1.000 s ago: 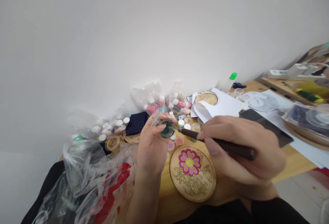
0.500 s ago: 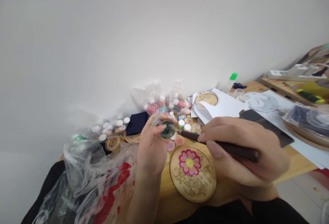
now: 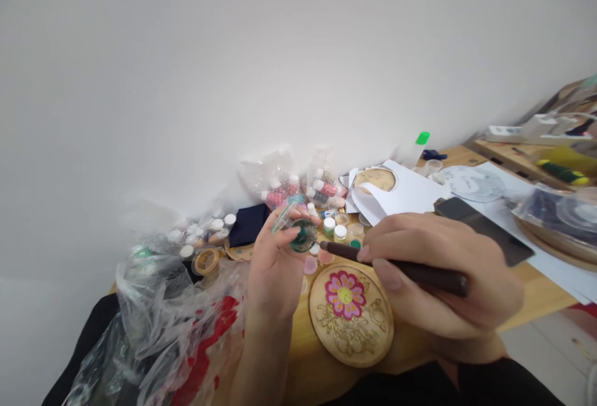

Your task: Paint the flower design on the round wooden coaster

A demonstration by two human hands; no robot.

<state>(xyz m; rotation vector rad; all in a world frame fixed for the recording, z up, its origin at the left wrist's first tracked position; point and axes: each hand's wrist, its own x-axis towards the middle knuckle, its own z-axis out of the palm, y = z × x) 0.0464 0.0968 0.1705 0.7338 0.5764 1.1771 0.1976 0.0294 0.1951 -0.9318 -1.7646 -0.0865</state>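
Tilted in my left hand is a small clear cup with dark green stuff inside; its transparent lid stands open against my fingers. My right hand grips a dark-handled tool like a pen, its thin metal tip at the cup's mouth. Whether that tip is a blade or a needle is too small to tell. Below, between my hands, lies a round wooden plaque with gold outlines and a flower filled in pink, magenta and yellow.
Small white-capped jars and bagged bottles stand by the wall. Crumpled clear plastic covers the left side. A dark phone-like slab and white papers lie to the right, near a hoop-like wooden ring.
The tool's tip has shifted slightly left, closer into the cup. My left hand and the plaque have barely moved.
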